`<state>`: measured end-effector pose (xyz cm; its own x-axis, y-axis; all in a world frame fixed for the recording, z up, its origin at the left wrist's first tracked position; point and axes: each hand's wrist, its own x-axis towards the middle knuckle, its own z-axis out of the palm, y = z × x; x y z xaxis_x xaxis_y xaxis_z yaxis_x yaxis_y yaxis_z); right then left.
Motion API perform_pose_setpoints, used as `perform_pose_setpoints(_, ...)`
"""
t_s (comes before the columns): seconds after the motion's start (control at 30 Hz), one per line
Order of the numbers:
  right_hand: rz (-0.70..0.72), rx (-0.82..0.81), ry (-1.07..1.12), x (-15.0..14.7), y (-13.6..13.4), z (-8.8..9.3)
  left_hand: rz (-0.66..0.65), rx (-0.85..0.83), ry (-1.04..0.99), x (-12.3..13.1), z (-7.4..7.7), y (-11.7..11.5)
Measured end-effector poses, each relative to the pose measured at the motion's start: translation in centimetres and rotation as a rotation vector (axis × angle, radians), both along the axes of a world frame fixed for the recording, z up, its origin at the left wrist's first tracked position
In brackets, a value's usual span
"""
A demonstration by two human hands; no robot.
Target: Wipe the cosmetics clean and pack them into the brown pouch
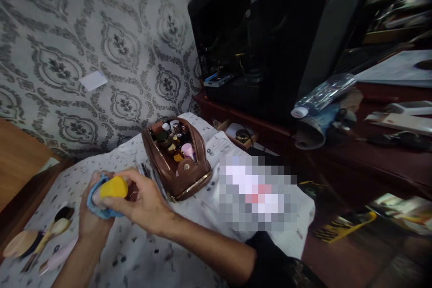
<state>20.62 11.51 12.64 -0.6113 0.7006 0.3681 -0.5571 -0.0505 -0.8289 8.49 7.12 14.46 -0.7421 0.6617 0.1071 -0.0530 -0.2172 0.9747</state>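
In the head view, my left hand is wrapped round a light blue cloth, which lies about a small container with a yellow cap. The container's body is mostly hidden by cloth and fingers. My right hand grips the yellow cap between thumb and fingers. Just beyond both hands stands a brown cosmetic bag, unzipped, with several small bottles and a pink-capped item inside. Makeup brushes and a pink tube lie on the patterned white sheet by my left forearm.
A pixelated patch covers something right of the bag. Further right, a dark red cabinet carries a television, a clear plastic bottle and a cup. A small open box sits beyond the sheet. Patterned wallpaper rises behind.
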Motion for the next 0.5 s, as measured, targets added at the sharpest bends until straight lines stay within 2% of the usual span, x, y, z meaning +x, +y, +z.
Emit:
perform_pose_setpoints(0.03,-0.027,0.026,0.004,0.8,0.4,0.6,-0.045,0.024,0.06,0.4,0.2,0.5)
perform_pose_setpoints(0.1,-0.109,0.067,-0.006,2.6,1.6,1.9,-0.114,0.044,0.348,1.1,0.5,1.4)
perform_pose_setpoints(0.27,-0.353,0.218,-0.021,6.4,6.6,5.0,-0.11,-0.029,1.477,2.2,0.8,3.0)
perform_pose_setpoints(0.33,-0.456,0.33,-0.122,7.2,9.0,5.7,-0.176,-0.087,1.794,2.3,0.6,3.2)
perform_pose_setpoints(0.4,-0.55,0.481,-0.249,7.4,11.1,6.0,-0.216,-0.136,1.95,2.0,0.2,3.2)
perform_pose_setpoints(0.5,-0.594,0.712,-0.476,7.0,13.0,5.7,-0.172,-0.106,2.001,1.7,-0.4,2.9)
